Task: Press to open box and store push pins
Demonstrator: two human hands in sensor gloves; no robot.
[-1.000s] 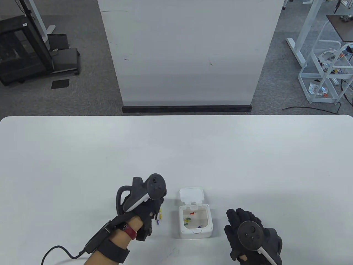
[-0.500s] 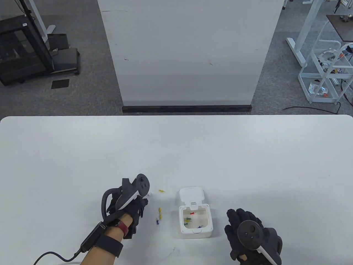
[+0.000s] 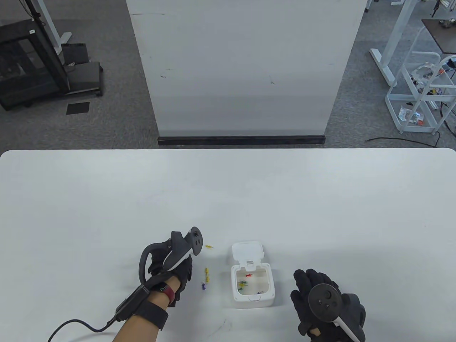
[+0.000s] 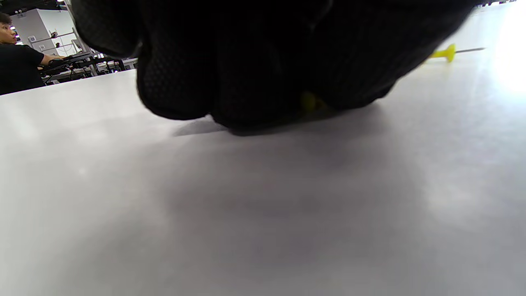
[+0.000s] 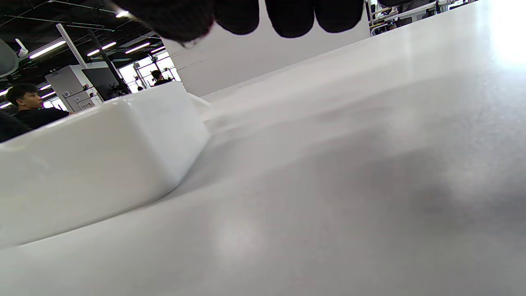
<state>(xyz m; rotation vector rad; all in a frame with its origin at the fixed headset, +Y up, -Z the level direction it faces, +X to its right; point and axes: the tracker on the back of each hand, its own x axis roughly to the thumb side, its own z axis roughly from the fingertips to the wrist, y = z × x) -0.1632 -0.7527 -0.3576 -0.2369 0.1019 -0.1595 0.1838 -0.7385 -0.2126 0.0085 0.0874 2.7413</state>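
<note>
The white box [image 3: 271, 285] stands open with its lid [image 3: 248, 251] tipped back. Red, green and blue push pins [image 3: 249, 275] lie inside it. Loose pins lie on the table left of the box: a yellow pin [image 3: 209, 247], another yellow pin [image 3: 206, 272] and a purple pin [image 3: 203, 285]. My left hand [image 3: 185, 263] is down on the table left of these pins. In the left wrist view its bunched fingers [image 4: 254, 82] pinch a small yellow pin [image 4: 308, 100] against the table. My right hand [image 3: 306, 283] rests open and empty on the table right of the box.
The white table [image 3: 228, 199] stretches far beyond the box. The box's side wall [image 5: 94, 156] fills the left of the right wrist view. A cable [image 3: 78, 326] trails from my left wrist toward the front edge.
My left hand moved left, away from above the pins beside the box, dropped to the table, then shifted slightly right and closed its fingers. The right hand has not moved.
</note>
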